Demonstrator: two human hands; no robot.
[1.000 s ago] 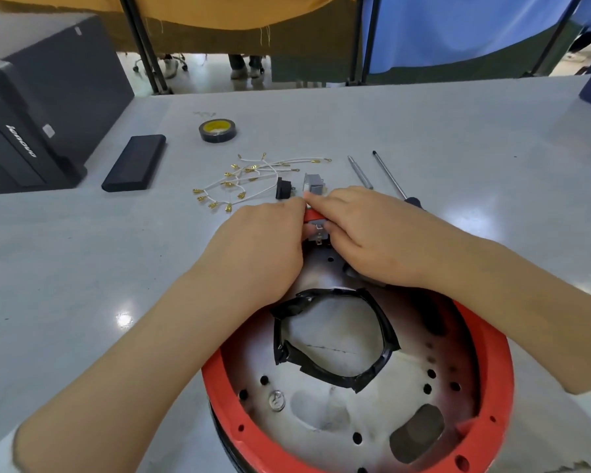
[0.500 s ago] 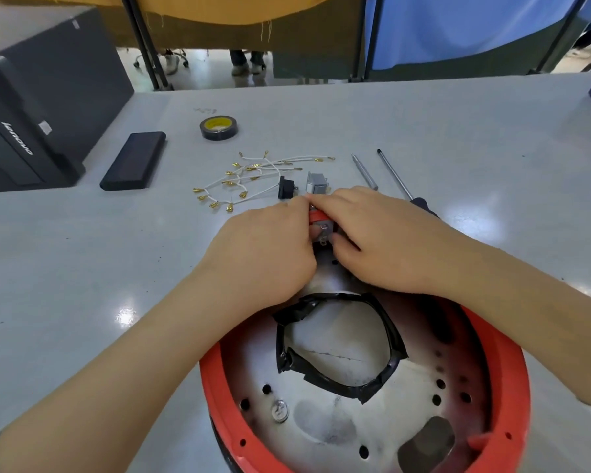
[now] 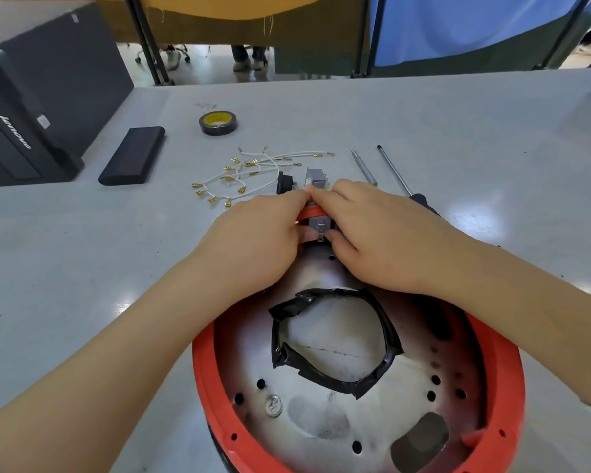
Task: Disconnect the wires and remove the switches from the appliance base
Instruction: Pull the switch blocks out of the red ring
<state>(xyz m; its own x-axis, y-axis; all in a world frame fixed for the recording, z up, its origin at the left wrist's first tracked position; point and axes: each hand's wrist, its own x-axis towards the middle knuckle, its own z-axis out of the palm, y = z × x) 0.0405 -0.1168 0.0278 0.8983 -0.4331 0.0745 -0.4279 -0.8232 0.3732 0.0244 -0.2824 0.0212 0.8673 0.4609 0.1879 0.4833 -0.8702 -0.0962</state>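
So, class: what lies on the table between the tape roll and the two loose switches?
Head view: the pile of white wires lies between the tape roll and loose switches.

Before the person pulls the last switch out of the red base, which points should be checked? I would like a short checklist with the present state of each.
1. Wires off the switch: ok, its metal tabs look bare.
2. Both hands on it: ok, left hand and right hand pinch it from each side.
3. Switch free from the rim of the base: cannot tell, fingers hide the clips.
4. Base steady on the table: cannot tell.
5. Removed wires clear of the hands: ok, they lie beyond the base.
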